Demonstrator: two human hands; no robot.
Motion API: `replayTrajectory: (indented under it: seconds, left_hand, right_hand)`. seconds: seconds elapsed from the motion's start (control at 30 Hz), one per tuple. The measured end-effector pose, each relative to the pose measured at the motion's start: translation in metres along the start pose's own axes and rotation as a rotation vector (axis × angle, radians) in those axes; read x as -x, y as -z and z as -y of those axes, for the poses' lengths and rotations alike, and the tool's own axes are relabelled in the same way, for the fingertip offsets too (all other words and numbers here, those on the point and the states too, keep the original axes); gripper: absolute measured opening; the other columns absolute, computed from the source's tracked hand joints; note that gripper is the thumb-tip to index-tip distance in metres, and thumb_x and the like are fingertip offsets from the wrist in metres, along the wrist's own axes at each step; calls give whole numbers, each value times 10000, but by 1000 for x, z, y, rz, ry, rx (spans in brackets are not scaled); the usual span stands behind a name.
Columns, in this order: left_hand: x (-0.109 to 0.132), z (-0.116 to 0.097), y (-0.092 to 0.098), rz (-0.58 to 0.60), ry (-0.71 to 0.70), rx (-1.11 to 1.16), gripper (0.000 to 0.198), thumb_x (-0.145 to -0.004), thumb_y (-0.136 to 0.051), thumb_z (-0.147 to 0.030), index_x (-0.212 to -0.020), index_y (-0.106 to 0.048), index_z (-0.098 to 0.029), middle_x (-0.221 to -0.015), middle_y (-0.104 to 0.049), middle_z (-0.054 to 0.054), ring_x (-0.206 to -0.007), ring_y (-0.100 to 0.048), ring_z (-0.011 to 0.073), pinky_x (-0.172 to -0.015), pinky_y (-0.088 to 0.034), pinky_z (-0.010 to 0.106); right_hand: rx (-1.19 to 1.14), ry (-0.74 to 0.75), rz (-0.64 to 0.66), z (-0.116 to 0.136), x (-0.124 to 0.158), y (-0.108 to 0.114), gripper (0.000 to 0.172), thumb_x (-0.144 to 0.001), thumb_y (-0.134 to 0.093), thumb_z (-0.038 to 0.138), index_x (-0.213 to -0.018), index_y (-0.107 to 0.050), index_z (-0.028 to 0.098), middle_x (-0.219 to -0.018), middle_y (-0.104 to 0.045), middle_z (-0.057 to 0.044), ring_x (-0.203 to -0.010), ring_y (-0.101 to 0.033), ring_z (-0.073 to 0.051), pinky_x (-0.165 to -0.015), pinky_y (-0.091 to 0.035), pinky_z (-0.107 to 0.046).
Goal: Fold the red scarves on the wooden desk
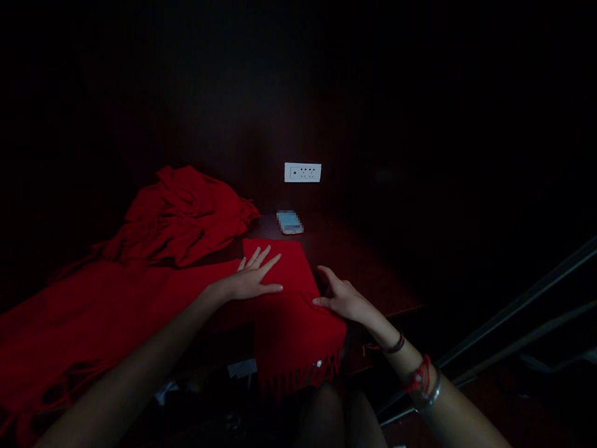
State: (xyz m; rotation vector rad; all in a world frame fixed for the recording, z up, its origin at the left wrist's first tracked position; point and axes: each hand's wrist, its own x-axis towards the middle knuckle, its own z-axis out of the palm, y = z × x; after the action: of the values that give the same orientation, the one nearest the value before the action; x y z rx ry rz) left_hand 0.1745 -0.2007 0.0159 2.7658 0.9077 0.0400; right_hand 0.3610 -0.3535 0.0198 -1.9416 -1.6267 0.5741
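A red fringed cloth point(298, 330) lies over the dark tabletop, its fringe hanging past the front edge. My left hand point(254, 278) rests on it with fingers spread, palm down. At the cloth's right edge is my right hand point(339, 295), thumb on top of the fabric and apart from the index finger; its other fingers are mostly hidden. More red fabric point(153, 292) stretches to the left under my left forearm. Behind it sits a crumpled red cloth heap point(186, 211).
A phone-like object point(290, 222), pixelated, lies on the dark tabletop point(368, 267) behind the cloth. A white socket panel point(303, 172) is on the wall behind. Metal bars point(517, 311) slant at the right. My knees show below the front edge.
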Motion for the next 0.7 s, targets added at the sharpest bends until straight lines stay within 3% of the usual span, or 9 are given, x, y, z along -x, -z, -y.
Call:
replayTrajectory:
  seconds: [0.07, 0.17, 0.37, 0.53, 0.7]
  left_hand:
    - [12, 3, -1, 43, -88, 6, 869, -600, -426, -659, -1287, -41, -291, -1354, 99, 69, -1205, 93, 304, -937, -71, 507]
    - [25, 8, -1, 126, -71, 18, 899, -589, -441, -656, -1288, -18, -279, -1352, 94, 95, -1202, 90, 311, -937, -93, 495]
    - [23, 8, 11, 227, -37, -4, 984, -552, -480, -650, -1286, 43, -255, -1338, 132, 112, -1192, 115, 315, -939, -104, 480]
    - [6, 6, 2, 100, 24, -24, 806, -647, -345, -659, -1290, -43, -277, -1350, 95, 80, -1204, 98, 297, -934, -56, 510]
    - [-8, 5, -13, 22, 7, -19, 762, -661, -299, -668, -1284, -54, -304, -1360, 47, 59, -1208, 77, 305, -924, -53, 532]
  right_hand:
    - [29, 5, 33, 1, -3, -2, 693, -623, -550, 170, -1246, -246, 187, -639, -569, 5, -580, -515, -127, -548, -351, -211]
    - [72, 20, 23, 2, -4, -3, 602, -617, -498, 97, -1187, -328, 192, -645, -567, 4, -583, -511, -118, -542, -335, -200]
    - [148, 97, 0, 8, -4, -4, 545, -681, -508, 239, -1192, -332, 177, -835, -574, -63, -715, -525, -150, -615, -357, -226]
    - [370, 86, -47, 10, -6, -11, 448, -781, -355, 185, -1221, -315, 258, -968, -541, -77, -834, -529, -167, -672, -369, -247]
    - [569, 60, 35, 5, -6, 4, 379, -806, -306, 215, -1158, -425, 290, -987, -505, -98, -869, -516, -209, -699, -383, -306]
